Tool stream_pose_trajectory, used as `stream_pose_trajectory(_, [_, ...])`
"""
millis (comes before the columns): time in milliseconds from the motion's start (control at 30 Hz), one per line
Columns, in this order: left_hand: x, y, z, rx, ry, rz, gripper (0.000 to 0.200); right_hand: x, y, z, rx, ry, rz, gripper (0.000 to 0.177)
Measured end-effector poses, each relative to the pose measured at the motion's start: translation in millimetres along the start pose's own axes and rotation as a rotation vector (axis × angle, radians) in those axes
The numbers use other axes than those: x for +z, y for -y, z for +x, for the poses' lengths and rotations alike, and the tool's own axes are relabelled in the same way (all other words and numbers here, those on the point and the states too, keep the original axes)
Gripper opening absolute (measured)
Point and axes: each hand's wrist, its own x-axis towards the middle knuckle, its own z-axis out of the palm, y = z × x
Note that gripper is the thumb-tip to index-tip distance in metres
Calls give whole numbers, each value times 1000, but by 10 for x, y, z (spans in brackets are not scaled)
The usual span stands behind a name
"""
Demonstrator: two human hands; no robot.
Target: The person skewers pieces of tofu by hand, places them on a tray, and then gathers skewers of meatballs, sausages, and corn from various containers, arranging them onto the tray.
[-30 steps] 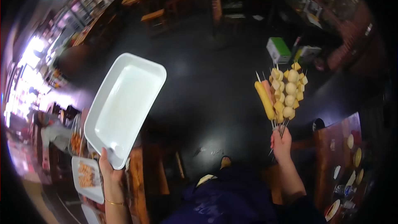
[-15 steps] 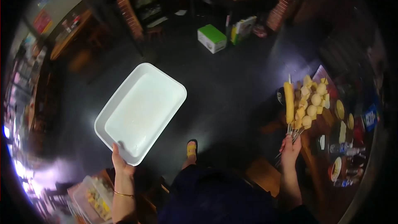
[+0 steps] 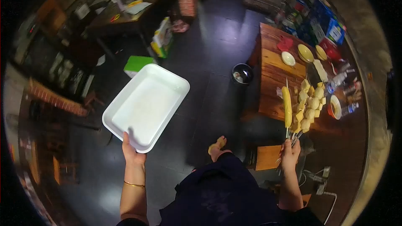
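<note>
Several loaded skewers [image 3: 310,113] were on the right side of the scene, and we saw them gathered as one bundle in the right hand [image 3: 289,154]. The fingers of this hand were closed around the bare near ends of the sticks. The loaded parts pointed to the far side, away from the body: the yellow, sausage-like piece [image 3: 287,108] stood almost straight, while the sticks with round and cube-like pieces leaned a little to the far right, so the bundle opened like a fan.

From this bundle, the white tray [image 3: 144,98] lay to the left, well apart, with dark floor [image 3: 209,100] showing between them. We noticed that its long axis ran from near left to far right, and that its open side faced upward. There was no food in it. The left hand [image 3: 133,155] gripped its near short end, with the thumb over the rim. Thus each hand was nearest to what it held, and the whole gap lay between the tray's right side and the yellow piece.

Behind the skewers, in our view, there was the wooden table [image 3: 272,90] with bowls [image 3: 288,58] and bottles [image 3: 336,82]; we could not tell how high the skewers were above it. Farther, between tray and table, a black bin [image 3: 248,69] stood on the floor.
</note>
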Motion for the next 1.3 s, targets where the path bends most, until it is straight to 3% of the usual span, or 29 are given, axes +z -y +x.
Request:
stream_pose_trajectory(133, [771,493,975,-85,70,26,47,141,-261,446,-5,-177,36,15])
stream_pose_trajectory(333, [1850,1537,2332,-15,162,182,43,231,-408,1141,13,-384,-7,14])
stream_pose_trajectory(433, [2495,2002,2647,93,124,276,35,206,-328,1383,47,-429,-20,13])
stream_pose_trajectory(633, [3445,2932,3281,138,344,386,29,392,-362,1597,124,-611,-9,13])
stream_pose_trajectory(733, [3826,3441,3552,140,425,472,36,505,-325,1629,188,-718,-30,16])
stream_pose_trajectory(900, [4394,3940,3644,373,597,776,46,790,-312,1630,217,-859,-35,14])
stream_pose_trajectory(1033, [4650,4121,3720,399,719,795,49,1005,-256,1738,226,-970,34,13])
stream_pose_trajectory(1300, [4989,4070,3606,378,713,807,46,1265,-62,1929,240,-1063,43,12])
